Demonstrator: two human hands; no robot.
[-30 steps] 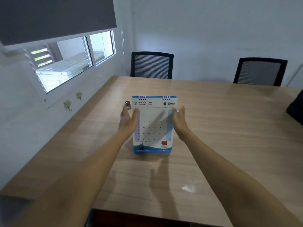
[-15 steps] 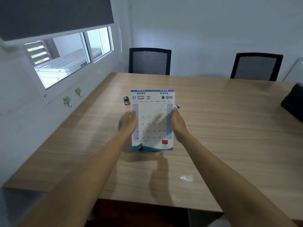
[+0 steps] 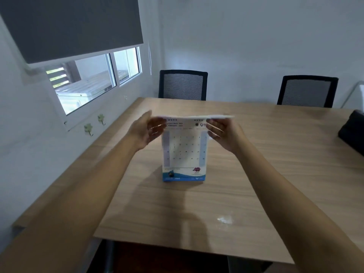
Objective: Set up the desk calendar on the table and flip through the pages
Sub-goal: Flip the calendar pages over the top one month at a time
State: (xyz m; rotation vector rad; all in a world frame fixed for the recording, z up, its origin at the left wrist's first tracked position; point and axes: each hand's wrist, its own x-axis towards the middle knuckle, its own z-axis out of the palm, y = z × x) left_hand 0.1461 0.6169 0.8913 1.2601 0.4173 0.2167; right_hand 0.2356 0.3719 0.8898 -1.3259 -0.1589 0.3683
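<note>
At the top of the calendar (image 3: 184,154), both hands hold one lifted page (image 3: 194,116) by its side edges: the left hand (image 3: 144,131) pinches the left edge between thumb and fingers, and the right hand (image 3: 224,133) does the same on the right, so the sheet lies nearly flat and edge-on to the camera, level with the binding. Neither hand is empty or fisted; each is closed lightly on the page, fingers spread beneath it (the blur there makes the exact finger contact hard to read). Under the raised sheet a February page faces the person, its top rings partly hidden by the hands. The calendar stands upright on its blue base, near the middle of the table (image 3: 275,174), toward the left side and well apart from the near edge. The setting-up part looks done, judging from how it stands by itself, and the flipping step is in hand, with one page halfway over. The next move calls for carrying the sheet over the rings and down behind the stand, then letting go without tipping the base; a light touch seems wise, since nothing steadies the base. Beyond the table stand two chairs (image 3: 183,84), and a dark bag (image 3: 352,131) sits at the right edge.
</note>
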